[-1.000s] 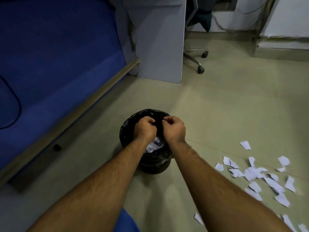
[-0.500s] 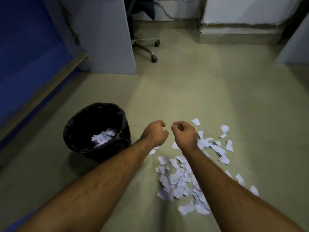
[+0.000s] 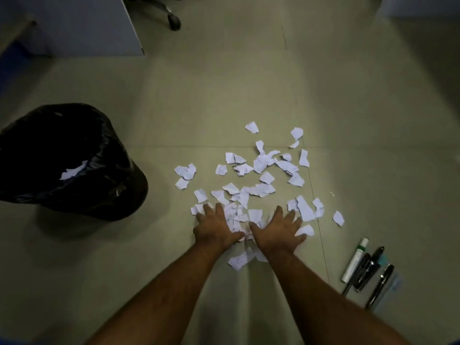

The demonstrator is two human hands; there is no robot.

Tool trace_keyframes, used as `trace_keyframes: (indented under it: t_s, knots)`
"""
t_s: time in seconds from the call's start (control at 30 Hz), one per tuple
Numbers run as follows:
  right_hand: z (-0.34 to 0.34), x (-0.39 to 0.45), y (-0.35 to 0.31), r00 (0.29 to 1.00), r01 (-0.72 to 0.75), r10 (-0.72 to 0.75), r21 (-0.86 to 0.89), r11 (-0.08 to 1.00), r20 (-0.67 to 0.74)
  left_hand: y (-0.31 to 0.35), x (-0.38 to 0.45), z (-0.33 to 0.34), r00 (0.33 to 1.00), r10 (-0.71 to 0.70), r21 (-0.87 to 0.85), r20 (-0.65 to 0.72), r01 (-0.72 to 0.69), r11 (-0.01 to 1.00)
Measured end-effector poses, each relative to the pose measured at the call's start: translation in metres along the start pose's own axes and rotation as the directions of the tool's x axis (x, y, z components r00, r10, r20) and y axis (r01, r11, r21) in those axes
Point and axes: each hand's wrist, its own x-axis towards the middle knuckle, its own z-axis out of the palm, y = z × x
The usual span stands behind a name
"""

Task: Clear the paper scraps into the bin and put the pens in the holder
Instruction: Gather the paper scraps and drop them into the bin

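both hands (image 3: 245, 230) flat on paper scraps (image 3: 261, 175)

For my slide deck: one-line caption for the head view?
Both hands, left and right, press flat on floor-strewn paper scraps beside the bin.

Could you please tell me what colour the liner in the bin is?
Black and glossy; the liner shows best in the head view.

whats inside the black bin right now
A few white paper scraps lie inside the bin, against its black liner. The rest of the inside is dark, so anything deeper or beneath those scraps cannot be seen.
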Motion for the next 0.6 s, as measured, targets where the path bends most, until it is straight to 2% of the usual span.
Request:
trace_keyframes:
  t_s: [0.07,0.1,0.17,0.23,0.33,0.4,0.47,0.5,0.53,0.6]
  knots:
    - [0.012,0.003,-0.001,1.0,-0.024,0.023,0.123,0.992,0.013,0.008,0.002,0.011,0.999,-0.052,-0.038,0.005,0.052,0.998]
    - [0.017,0.003,-0.004,0.999,0.039,-0.036,0.174,0.984,-0.021,0.013,0.003,0.016,0.999,-0.037,-0.035,-0.009,0.037,0.999]
    - [0.025,0.003,-0.01,0.98,0.185,-0.157,0.286,0.94,-0.118,0.021,0.005,0.024,0.994,0.065,-0.045,-0.092,-0.07,0.997]
    - [0.02,0.006,-0.01,0.96,0.248,-0.174,0.38,0.891,-0.217,0.027,0.008,0.022,0.971,0.173,-0.071,-0.162,-0.187,0.98]
    - [0.008,0.023,0.004,0.912,0.266,-0.13,0.322,0.909,-0.389,0.025,0.018,0.011,0.947,0.229,0.018,-0.227,-0.231,0.973]
    - [0.0,0.039,0.02,0.935,0.124,-0.054,0.182,0.976,-0.35,0.021,0.025,0.008,0.949,0.182,0.072,-0.259,-0.169,0.983]
    - [-0.008,0.054,0.036,0.974,-0.035,0.061,0.12,0.992,-0.219,0.02,0.032,0.006,0.964,0.133,0.017,-0.23,-0.132,0.991]
    - [-0.01,0.061,0.04,0.983,-0.077,0.096,0.125,0.989,-0.155,0.021,0.036,0.007,0.969,0.158,0.004,-0.192,-0.161,0.987]
    - [-0.011,0.066,0.043,0.99,-0.079,0.092,0.118,0.99,-0.106,0.023,0.041,0.009,0.964,0.218,0.019,-0.153,-0.218,0.976]
    - [-0.003,0.064,0.038,0.996,0.064,-0.061,0.038,0.997,-0.068,0.028,0.042,0.012,0.934,0.341,0.067,-0.106,-0.336,0.94]
